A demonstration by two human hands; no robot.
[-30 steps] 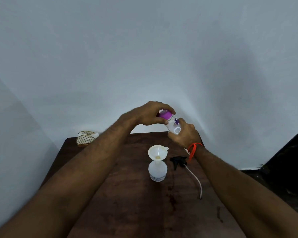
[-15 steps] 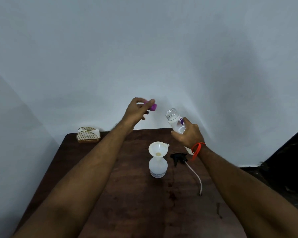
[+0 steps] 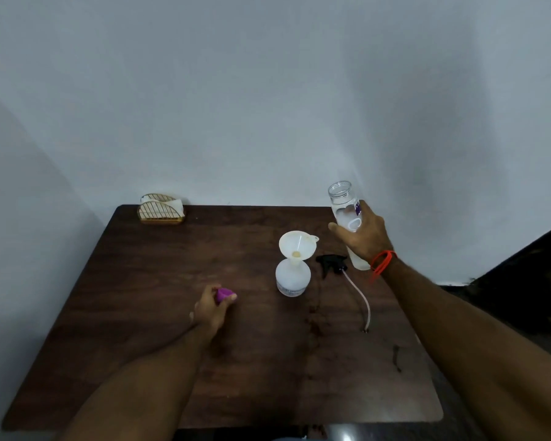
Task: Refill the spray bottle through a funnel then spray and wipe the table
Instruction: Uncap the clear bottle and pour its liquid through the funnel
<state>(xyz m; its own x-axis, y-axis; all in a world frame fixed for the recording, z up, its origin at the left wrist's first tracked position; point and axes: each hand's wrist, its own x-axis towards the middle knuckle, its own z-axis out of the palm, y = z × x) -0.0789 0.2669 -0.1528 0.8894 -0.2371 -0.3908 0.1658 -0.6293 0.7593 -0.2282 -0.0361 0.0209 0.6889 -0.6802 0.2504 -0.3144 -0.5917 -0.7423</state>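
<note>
pale walls meet behind a dark wooden table [image 3: 147, 313] that fills the lower centre of the frame. left hand [image 3: 211, 308], lower centre-left, pinches one purple cap [image 3: 224, 293] between thumb and fingers, low over the tabletop; whether the cap touches the wood cannot be told. right hand [image 3: 365, 234], at centre-right, is wrapped around one uncapped clear refill bottle [image 3: 344, 205], held nearly upright with its mouth at the top and liquid visible inside. between the hands, just left of the bottle, stands one white spray bottle [image 3: 292, 278] with one white funnel [image 3: 297, 244] seated in its neck. just right of it lies one black trigger head [image 3: 330, 261], its dip tube trailing toward the lower right. one gold napkin holder [image 3: 160, 210] sits at the upper-left table corner. likely step in hand: set the cap aside, then pour. recommended procedure: place the cap well apart from the funnel, steady the spray bottle with the freed hand, bring the refill mouth over the funnel centre, tilt gradually, and watch the funnel level to avoid overflow.
</note>
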